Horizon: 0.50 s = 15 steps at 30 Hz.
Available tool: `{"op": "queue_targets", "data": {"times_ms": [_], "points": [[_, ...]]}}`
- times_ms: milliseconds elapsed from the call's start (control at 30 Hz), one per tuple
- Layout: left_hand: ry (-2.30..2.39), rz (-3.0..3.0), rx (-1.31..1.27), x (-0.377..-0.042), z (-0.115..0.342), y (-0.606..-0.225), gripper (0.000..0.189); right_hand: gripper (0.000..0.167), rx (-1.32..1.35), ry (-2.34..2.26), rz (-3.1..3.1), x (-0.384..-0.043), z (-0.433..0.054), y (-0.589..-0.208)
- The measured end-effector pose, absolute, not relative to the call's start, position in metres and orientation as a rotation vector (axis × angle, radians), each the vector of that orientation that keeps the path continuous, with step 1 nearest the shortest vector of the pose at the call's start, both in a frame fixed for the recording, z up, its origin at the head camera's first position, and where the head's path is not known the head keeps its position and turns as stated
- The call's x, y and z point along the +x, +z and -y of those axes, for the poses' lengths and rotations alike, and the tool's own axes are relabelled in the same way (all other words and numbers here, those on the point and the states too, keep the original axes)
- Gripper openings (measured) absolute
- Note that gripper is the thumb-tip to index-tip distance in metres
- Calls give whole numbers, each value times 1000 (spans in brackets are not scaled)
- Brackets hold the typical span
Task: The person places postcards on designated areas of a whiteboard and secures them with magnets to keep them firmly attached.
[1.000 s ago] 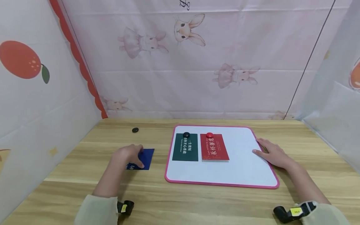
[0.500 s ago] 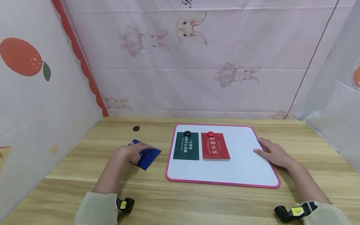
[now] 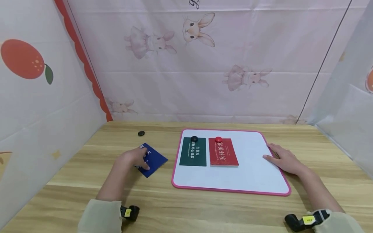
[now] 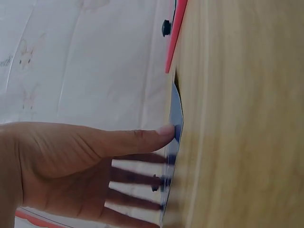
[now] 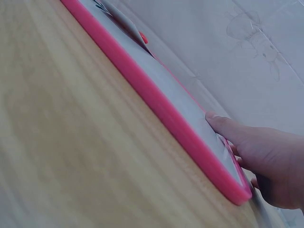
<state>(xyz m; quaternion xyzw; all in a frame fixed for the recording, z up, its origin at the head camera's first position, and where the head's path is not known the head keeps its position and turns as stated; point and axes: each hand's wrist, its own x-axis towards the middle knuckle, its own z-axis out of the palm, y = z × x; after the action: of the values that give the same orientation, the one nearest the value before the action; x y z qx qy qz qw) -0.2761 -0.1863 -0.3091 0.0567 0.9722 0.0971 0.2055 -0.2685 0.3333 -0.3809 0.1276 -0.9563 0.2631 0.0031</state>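
Observation:
A dark blue card (image 3: 157, 159) with white lettering lies turned at an angle on the table, left of the whiteboard. My left hand (image 3: 134, 158) is over its left part, with thumb and fingers spread and touching it. In the left wrist view the thumb tip meets the card's near edge, and the card bows slightly. My right hand (image 3: 284, 159) holds the right edge of the pink-rimmed whiteboard (image 3: 233, 179), thumb on top and fingers along the outer side. On the board are a green card (image 3: 189, 158) under a black magnet (image 3: 194, 138) and a red card (image 3: 223, 154) under a red magnet (image 3: 218, 139).
A loose black magnet (image 3: 141, 133) lies on the wooden table (image 3: 186, 213) behind the blue card. Printed cloth (image 3: 163, 97) with rabbits hangs at the table's back, and pale sheets stand at both sides.
The blue card has swung from lying nearly square to pointing cornerwise, under my left hand. My left thumb and fingers have shifted on it. My right hand keeps its place on the whiteboard.

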Motion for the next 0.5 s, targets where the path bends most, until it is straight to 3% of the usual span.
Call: {"op": "queue_targets", "data": {"times_ms": [500], "points": [[323,-2665,262,-282,194,-315,69,74,405,828,3001,-270,-333,-382]]}}
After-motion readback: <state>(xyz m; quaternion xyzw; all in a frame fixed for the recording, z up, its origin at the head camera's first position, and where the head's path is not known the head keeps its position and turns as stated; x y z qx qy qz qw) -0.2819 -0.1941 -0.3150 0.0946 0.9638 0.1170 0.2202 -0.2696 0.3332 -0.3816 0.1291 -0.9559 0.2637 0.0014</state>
